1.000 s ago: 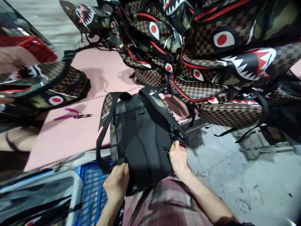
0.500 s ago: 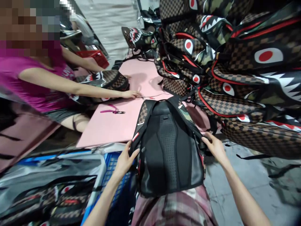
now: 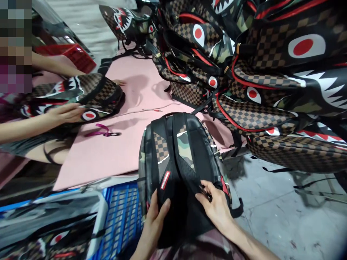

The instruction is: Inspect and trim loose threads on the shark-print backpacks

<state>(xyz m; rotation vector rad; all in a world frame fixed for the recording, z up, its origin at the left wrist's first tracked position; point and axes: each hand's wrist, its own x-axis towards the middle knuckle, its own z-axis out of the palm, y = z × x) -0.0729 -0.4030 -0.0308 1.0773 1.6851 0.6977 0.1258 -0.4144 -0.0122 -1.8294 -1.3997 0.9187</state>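
Observation:
A black backpack (image 3: pixel 145 159) with camouflage and brown check patches rests on my lap against the table edge, its strap side toward me. Both shoulder straps lie close together over its back panel. The lower part of the left strap (image 3: pixel 162 151) is gripped between thumb and fingers of my left hand (image 3: pixel 156 220), just under a small red label (image 3: pixel 165 180). My right hand (image 3: pixel 218 206) pinches the lower part of the right strap (image 3: pixel 187 155) by a small dark fitting. A loose black strap end (image 3: pixel 238 208) sticks out at the pack's right side.
Pink-topped table (image 3: pixel 108 162) ahead holds pink-handled nippers (image 3: pixel 104 131) and a thin red-ended tool (image 3: pixel 154 110). Similar backpacks (image 3: pixel 271 108) are piled at right. Across on the left, a co-worker's hand (image 3: pixel 67 112) touches another backpack (image 3: pixel 100 90). A blue crate (image 3: pixel 119 209) stands lower left.
My hands have come inward, bringing both straps from the pack's sides over its back panel. My view has shifted right. The co-worker's near hand has drawn back from the thin tool to their backpack.

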